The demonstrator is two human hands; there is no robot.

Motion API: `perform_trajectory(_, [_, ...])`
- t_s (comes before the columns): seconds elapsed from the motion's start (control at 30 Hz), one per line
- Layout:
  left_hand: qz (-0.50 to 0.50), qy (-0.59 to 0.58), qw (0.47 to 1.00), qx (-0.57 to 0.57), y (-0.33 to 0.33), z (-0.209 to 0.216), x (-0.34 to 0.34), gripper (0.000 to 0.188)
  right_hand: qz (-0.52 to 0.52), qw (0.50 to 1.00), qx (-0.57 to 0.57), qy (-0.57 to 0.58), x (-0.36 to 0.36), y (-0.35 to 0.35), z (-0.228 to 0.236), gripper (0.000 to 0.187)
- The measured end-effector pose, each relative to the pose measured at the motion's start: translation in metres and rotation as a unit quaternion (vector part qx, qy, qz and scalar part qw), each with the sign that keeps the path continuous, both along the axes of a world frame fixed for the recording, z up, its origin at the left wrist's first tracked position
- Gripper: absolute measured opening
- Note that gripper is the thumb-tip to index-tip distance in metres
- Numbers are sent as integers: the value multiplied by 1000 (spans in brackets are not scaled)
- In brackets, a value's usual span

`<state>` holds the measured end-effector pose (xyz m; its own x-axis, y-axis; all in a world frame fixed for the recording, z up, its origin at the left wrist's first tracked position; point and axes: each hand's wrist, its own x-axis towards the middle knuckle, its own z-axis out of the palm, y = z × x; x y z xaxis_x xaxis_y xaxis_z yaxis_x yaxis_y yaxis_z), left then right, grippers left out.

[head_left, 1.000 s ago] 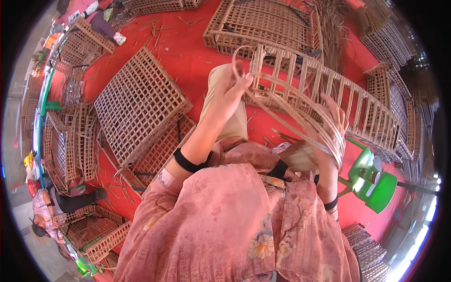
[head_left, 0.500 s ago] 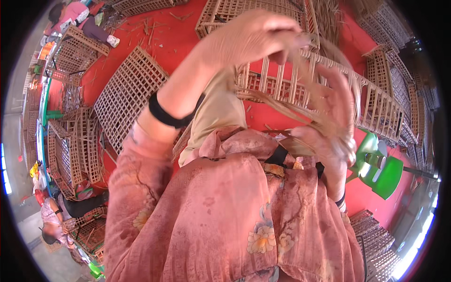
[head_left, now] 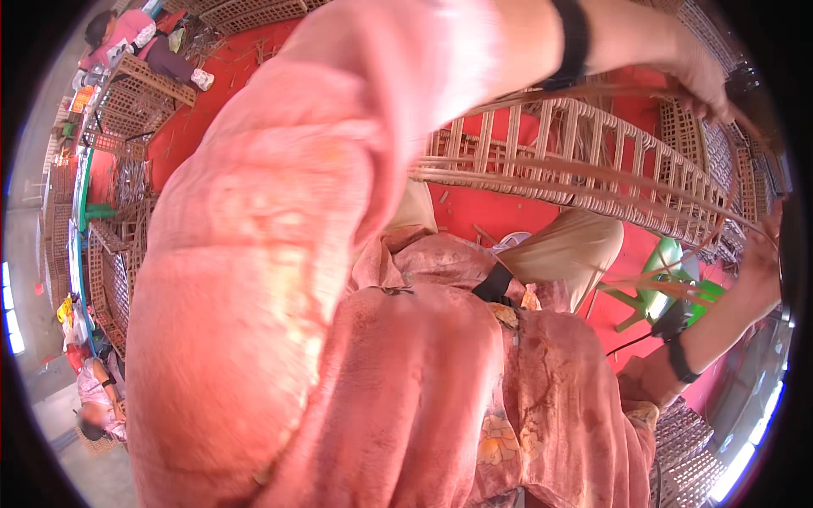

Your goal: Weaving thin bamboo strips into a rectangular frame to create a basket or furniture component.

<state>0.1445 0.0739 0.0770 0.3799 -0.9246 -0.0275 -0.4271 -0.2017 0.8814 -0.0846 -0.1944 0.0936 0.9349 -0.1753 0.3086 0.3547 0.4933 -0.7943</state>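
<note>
The thin brown strips [head_left: 610, 175] stretch from left to right in front of one long woven frame [head_left: 627, 213] that looks like a ladder. The frame sits past the legs, above the red floor [head_left: 470, 212]. I cannot tell if the strips are tied to it.

The left hand [head_left: 701, 80] reaches across to the far right, beside a strip. Its fingers are bent, but blur hides whether they pinch it. The right hand [head_left: 760, 267] is nearer, at the right edge. Strips run right up to its fingers, but I cannot tell if they are holding on.

I think the strips are light, bendy and a bit slippery, and could split if bent hard. It seems best to hold them near their loose ends, pressed flat. The frame looks light too, but stiff, so its thick side rail is a good place to grab.

I count two hands, two black arm bands [head_left: 574, 42], one white shoe [head_left: 512, 240], and two other people [head_left: 127, 38] on the left. There are several strips, too blurry to count.
</note>
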Motion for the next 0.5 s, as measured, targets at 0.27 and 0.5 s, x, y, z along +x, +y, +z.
perform_trajectory(0.27, [189, -192, 939, -212, 168, 19, -61, 33, -189, 952, 23, 239, 67, -168, -141, 50])
perform_trajectory(0.5, [424, -167, 873, -174, 343, -62, -125, 22, -197, 923, -139, 300, 104, -182, -157, 47])
